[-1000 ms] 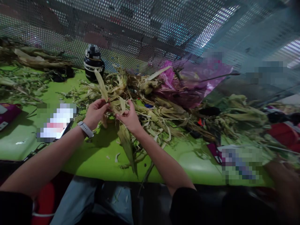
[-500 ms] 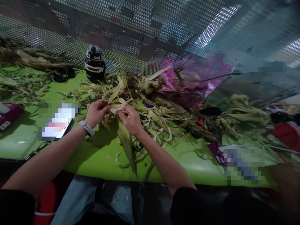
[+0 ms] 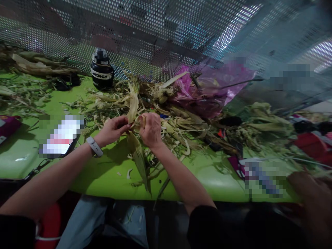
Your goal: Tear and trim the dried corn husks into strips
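My left hand (image 3: 115, 129), with a pale watch on the wrist, pinches a strip of dry corn husk (image 3: 133, 108) between thumb and fingers. Close beside it, my right hand (image 3: 151, 129) is curled with its back toward me, its fingers closed on the husk's folded part. A longer husk leaf (image 3: 138, 160) hangs below my hands toward the table edge. Behind them lies a heap of husk scraps (image 3: 103, 100) and loose fibres. The part between my fingertips is partly hidden.
A black bottle (image 3: 102, 71) stands at the back by a perforated metal screen (image 3: 155, 34). A phone (image 3: 62, 135) lies left on the green table (image 3: 109, 180). A pink plastic bag (image 3: 204, 97) rests back right. Another person's hand (image 3: 306, 186) is at the right edge.
My right hand has turned over so that its back faces me, and it has risen slightly. My left hand has shifted slightly right and down, still pinching husk. The view has shifted slightly.
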### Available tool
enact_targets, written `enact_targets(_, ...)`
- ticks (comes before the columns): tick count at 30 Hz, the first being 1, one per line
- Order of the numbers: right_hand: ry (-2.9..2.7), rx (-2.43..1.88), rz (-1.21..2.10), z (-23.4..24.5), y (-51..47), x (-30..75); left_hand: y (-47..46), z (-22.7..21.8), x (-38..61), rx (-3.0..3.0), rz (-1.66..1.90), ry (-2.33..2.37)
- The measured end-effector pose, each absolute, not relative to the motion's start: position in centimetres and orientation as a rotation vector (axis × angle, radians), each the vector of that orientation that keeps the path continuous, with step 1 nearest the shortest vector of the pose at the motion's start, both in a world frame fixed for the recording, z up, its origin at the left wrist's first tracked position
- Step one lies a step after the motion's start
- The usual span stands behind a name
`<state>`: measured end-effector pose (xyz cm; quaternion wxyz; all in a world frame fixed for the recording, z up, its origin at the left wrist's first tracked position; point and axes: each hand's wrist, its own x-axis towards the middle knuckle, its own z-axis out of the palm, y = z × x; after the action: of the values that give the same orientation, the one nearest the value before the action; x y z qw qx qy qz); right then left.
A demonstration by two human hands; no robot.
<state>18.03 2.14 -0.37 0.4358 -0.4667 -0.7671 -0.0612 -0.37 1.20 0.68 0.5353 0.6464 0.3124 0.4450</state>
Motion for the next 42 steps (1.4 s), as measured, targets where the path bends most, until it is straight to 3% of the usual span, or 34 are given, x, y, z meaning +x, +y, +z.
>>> enact_targets(11, -1.619, -1.301, 0.261, 0.0, 1.4, 16.6, 0.2, 1.1, -0.5, 1.782, 1.182, 0.882)
enact_targets(21, -1.531, -1.078, 0.883, -0.5, 2.1, 16.6, 1.9, 0.5, -0.9, 1.182, 1.314, 0.866)
enact_targets(27, -1.692, -1.006, 0.962, -0.8, 1.1, 15.5, 2.1, 0.3, -0.7, 1.199, 1.323, 0.929)
enact_targets(31, -1.809, -1.052, 0.861, -0.1, 0.9, 15.7, 2.2, 0.3, -0.7, 1.246, 1.357, 0.953)
enact_targets(42, -2.257, -1.033, -0.155, -0.3, 0.6, 16.3, 2.3, 0.9, -1.2, 0.881, 1.305, 0.904)
